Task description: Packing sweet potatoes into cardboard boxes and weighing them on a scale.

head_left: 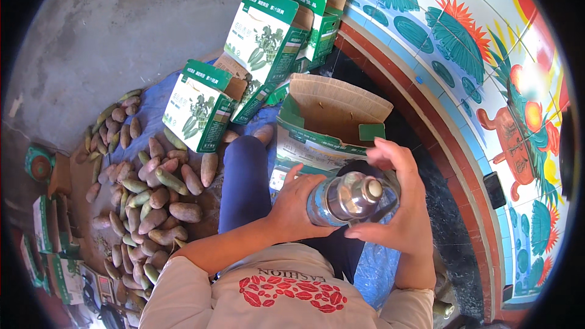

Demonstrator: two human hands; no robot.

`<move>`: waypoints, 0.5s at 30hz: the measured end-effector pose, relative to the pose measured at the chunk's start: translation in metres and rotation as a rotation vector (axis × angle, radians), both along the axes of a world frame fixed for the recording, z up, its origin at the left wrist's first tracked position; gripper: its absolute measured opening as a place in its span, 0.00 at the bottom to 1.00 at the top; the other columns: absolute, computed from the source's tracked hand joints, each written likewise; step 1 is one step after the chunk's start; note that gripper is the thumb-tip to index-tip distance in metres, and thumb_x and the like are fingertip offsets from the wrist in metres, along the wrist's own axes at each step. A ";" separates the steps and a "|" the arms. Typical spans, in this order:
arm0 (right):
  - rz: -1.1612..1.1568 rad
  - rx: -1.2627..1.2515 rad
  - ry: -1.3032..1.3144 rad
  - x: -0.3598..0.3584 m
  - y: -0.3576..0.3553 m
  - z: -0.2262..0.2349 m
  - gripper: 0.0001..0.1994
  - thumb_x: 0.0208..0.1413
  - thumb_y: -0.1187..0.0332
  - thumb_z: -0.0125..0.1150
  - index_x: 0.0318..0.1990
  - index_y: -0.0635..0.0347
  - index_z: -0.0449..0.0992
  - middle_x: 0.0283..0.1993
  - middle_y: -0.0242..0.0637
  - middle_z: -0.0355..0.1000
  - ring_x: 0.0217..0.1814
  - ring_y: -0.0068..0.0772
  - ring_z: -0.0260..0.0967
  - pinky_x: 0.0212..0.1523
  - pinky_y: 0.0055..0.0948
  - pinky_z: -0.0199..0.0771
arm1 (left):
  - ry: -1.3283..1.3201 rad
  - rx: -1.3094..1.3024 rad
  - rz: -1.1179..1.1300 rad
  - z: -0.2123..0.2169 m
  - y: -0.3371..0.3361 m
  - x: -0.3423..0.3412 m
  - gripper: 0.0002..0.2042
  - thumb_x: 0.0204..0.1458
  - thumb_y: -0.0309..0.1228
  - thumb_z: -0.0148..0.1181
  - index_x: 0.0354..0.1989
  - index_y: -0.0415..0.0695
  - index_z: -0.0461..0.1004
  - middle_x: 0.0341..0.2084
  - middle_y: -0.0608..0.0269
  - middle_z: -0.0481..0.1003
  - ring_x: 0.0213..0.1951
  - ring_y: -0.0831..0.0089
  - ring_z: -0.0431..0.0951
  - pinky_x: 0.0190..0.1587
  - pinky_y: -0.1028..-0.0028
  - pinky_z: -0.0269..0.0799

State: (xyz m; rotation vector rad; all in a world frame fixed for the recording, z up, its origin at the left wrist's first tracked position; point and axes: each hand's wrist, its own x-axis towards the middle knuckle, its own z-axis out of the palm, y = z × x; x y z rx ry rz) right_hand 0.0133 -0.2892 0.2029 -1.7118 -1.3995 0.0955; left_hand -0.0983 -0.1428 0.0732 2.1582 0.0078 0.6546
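My left hand (297, 200) is wrapped round a metal-topped drinking bottle (347, 198) with a bluish, see-through body, its silver cap turned up and to the right. My right hand (407, 207) curves round the cap end. Its thumb and forefinger are apart, with a gap showing between them and the cap. A glassy, dark-edged shape shows inside that curve; I cannot make out what it is. Just beyond the bottle stands an open green-and-white carton (323, 137), its brown inside showing. My knee in dark blue trousers (244, 176) is left of the carton.
Many reddish and green root vegetables (152, 207) lie heaped at the left, partly on a blue sheet (159, 103). More green-and-white cartons (198, 106) stand beyond them, and others (55, 225) at the far left. A painted tile wall (451, 55) with a red-brown ledge (426, 128) bounds the right.
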 end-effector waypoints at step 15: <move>-0.011 -0.036 0.083 -0.004 -0.006 -0.010 0.39 0.29 0.74 0.71 0.56 0.62 0.62 0.47 0.43 0.69 0.44 0.38 0.69 0.45 0.31 0.69 | -0.025 0.076 -0.036 0.002 0.004 0.000 0.39 0.24 0.42 0.73 0.48 0.39 0.63 0.38 0.54 0.72 0.45 0.59 0.73 0.63 0.53 0.43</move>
